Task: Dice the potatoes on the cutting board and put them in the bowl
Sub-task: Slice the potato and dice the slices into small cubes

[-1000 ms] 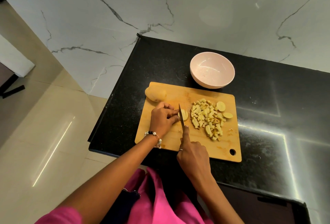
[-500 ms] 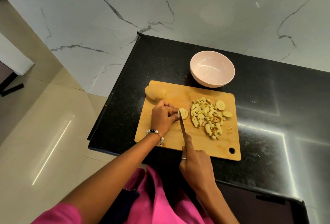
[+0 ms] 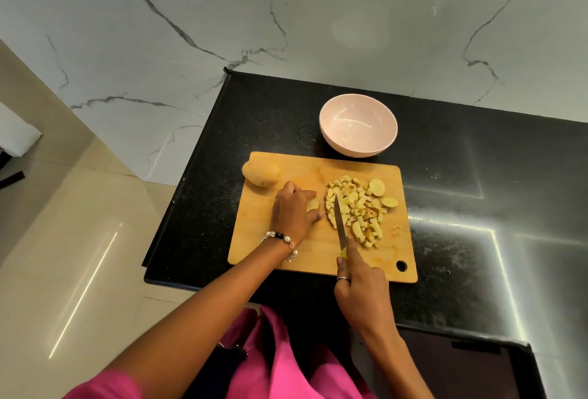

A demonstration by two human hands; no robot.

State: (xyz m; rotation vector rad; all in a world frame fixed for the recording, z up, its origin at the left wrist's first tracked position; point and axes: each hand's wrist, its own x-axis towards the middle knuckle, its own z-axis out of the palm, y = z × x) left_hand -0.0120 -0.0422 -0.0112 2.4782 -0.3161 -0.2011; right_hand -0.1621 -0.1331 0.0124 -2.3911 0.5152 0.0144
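Note:
A wooden cutting board (image 3: 286, 249) lies on the black counter. My left hand (image 3: 294, 212) curls over a small potato piece (image 3: 312, 205) near the board's middle. My right hand (image 3: 358, 285) grips a knife (image 3: 339, 223) by its yellow handle, forefinger along the spine; the blade lies beside a heap of diced potato (image 3: 356, 209). Two round slices (image 3: 378, 187) sit at the heap's right. A whole potato (image 3: 261, 172) rests on the board's far left corner. The pale pink bowl (image 3: 358, 124) stands behind the board with nothing in it.
The black counter (image 3: 477, 201) ends at a drop to the tiled floor (image 3: 63, 239) on the left. A marble wall (image 3: 286, 16) rises behind. The board has a hanging hole (image 3: 401, 265) at its near right corner.
The knife has shifted right, away from the held piece, to the edge of the diced heap. My left hand stays on the potato piece, now covering more of it.

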